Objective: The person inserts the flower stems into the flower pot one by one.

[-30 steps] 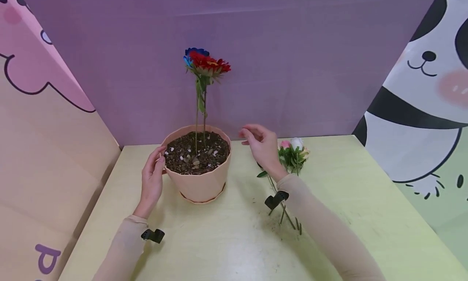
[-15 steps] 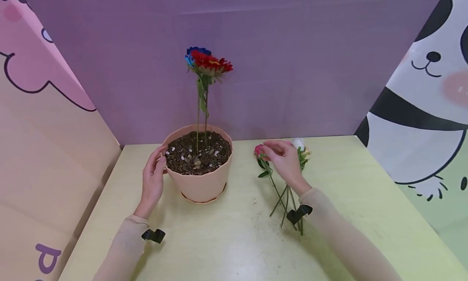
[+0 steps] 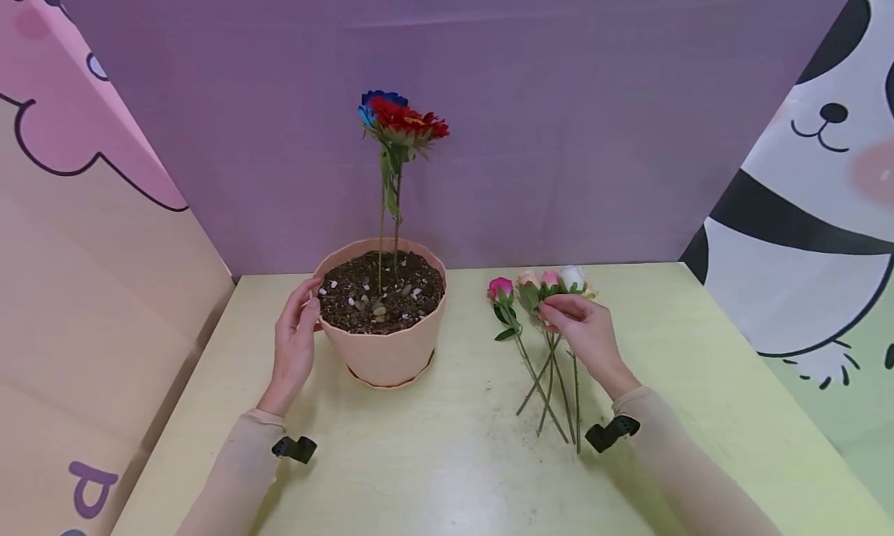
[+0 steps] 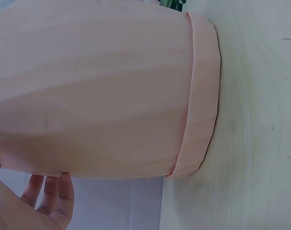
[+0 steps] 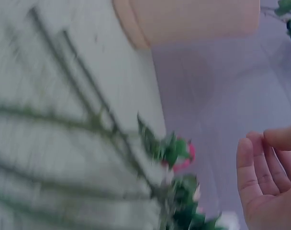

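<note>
A peach flowerpot (image 3: 384, 357) filled with dark soil (image 3: 342, 295) stands left of the table's middle. From it rise a red flower (image 3: 408, 121) and a blue flower (image 3: 384, 98) on tall stems. My left hand (image 3: 294, 354) rests against the pot's left side; in the left wrist view, its fingertips touch the wall (image 4: 102, 110). Over a bunch of cut flowers lying right of the pot is my right hand (image 3: 590, 336), fingers loosely bent, nothing seen between them. The bunch has a magenta rose (image 3: 500, 288), a white rose (image 3: 573, 278) and paler pink blooms.
Crossed green stems (image 3: 552, 389) point toward the front of the pale table (image 3: 433, 458). A purple backdrop (image 3: 559, 133) stands behind, with a panda panel (image 3: 803, 280) at right and a pink-and-cream panel (image 3: 91, 233) at left. Dirt specks lie near the stems.
My right hand has moved right and down, from beside the pot to above the loose flowers, uncovering the magenta rose. The left hand has stayed at the pot.
</note>
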Motion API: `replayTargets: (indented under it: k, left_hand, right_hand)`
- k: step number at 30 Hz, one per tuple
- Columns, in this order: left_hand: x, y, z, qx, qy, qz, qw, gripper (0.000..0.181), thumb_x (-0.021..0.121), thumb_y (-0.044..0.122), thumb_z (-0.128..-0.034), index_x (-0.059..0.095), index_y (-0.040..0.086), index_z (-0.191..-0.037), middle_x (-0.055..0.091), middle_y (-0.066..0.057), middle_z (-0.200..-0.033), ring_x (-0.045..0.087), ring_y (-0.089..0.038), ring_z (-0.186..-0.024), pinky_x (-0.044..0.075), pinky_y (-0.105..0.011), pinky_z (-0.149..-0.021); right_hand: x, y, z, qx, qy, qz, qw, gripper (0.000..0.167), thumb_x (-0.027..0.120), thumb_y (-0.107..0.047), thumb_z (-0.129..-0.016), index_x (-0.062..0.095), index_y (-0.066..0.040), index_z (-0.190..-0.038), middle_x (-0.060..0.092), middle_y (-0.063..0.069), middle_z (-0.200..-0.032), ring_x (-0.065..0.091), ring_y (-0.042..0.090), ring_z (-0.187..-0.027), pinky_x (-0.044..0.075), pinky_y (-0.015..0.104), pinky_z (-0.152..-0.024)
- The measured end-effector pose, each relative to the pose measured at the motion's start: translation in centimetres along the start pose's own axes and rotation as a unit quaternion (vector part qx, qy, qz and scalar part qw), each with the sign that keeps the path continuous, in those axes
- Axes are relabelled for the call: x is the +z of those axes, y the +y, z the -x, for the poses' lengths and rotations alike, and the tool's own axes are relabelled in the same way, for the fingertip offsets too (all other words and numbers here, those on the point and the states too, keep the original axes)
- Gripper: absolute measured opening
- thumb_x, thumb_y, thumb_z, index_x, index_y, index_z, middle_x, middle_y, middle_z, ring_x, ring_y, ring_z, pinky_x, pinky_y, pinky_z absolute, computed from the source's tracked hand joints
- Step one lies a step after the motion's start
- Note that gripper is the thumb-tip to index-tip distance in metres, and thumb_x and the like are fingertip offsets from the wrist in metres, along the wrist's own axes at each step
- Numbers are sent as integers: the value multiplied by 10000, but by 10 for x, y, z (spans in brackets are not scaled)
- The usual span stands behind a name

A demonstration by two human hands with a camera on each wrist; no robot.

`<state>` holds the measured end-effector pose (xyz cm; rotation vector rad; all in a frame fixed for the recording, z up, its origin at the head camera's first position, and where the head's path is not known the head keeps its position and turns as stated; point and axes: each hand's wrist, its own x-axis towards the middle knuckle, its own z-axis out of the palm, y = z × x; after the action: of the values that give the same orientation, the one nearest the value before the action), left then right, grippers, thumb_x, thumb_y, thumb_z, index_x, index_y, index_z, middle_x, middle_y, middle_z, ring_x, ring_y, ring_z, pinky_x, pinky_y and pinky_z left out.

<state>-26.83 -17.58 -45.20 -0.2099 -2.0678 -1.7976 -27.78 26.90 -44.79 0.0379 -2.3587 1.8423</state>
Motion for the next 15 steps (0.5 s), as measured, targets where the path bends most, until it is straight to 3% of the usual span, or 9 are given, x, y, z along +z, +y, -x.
replayTargets:
  k: [6,15]
  left_hand:
    - [1,-1,1,110,15,-16,9999,434,412,201,-1157,511,56,-1553,489,-136,-1615,560,29,-1159,498,-155,-864]
    - [2,-1,0,61,50,-31,10000,428,414,204,-1157,519,70,-1550,508,-133,-1587,565,23,-1142,507,-148,-850]
  right_hand:
    - [-30,22,5,296,158,318,9989,435,706,-186,-1035,635,102,-1354,757,-182,-983,744,5,-860,629,255,-831]
    - [-51,45,9,834,109,671,9942,447,695,-160,-1029,615,98,-1385,773,66,-1171,726,2,-906,632,265,-835]
